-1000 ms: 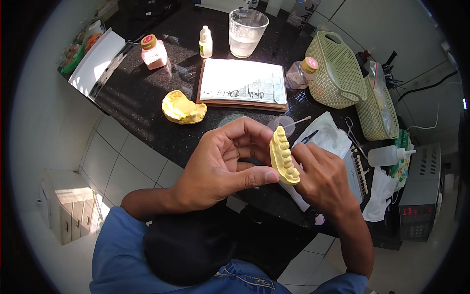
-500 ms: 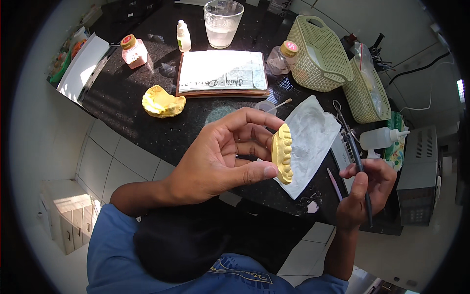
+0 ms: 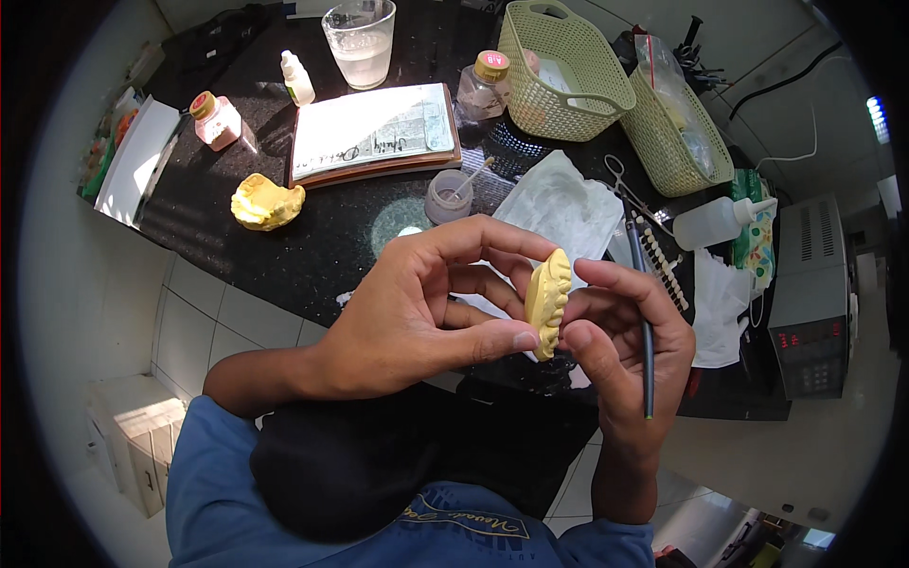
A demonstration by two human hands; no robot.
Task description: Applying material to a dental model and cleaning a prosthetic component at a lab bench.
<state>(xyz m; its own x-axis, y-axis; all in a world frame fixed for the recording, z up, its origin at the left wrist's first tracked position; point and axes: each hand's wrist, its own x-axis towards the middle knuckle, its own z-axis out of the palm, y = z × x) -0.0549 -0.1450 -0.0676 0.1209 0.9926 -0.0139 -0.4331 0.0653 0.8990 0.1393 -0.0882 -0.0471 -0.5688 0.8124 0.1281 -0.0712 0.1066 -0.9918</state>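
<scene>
My left hand [image 3: 402, 308] grips a yellow dental cast [image 3: 544, 308] between thumb and fingers, its row of teeth facing right. Close to the toothed side is my right hand [image 3: 639, 350], thumb and forefinger at the cast's edge; whether they touch it is hard to tell. A slim dark pen-shaped tool [image 3: 648, 360] is held across the fingers of that hand, its lower end pointing down. Another yellow dental cast [image 3: 267, 203] lies on the dark counter [image 3: 327, 232] to the left. Crumpled white paper [image 3: 554, 204] spreads behind my hands.
A small cup [image 3: 447, 199] with a cotton swab stands beyond my hands, before a pad [image 3: 369, 137]. Behind are a glass of liquid [image 3: 362, 57], jars [image 3: 218, 123] and a basket [image 3: 568, 85]. Scissors-like forceps [image 3: 615, 168], a squeeze bottle [image 3: 710, 224] and tooth-shade samples [image 3: 663, 265] lie right.
My right hand has come left with the pen-shaped tool, up to the cast. My left hand still holds the cast, slightly turned. The whole view has shifted toward the right.
</scene>
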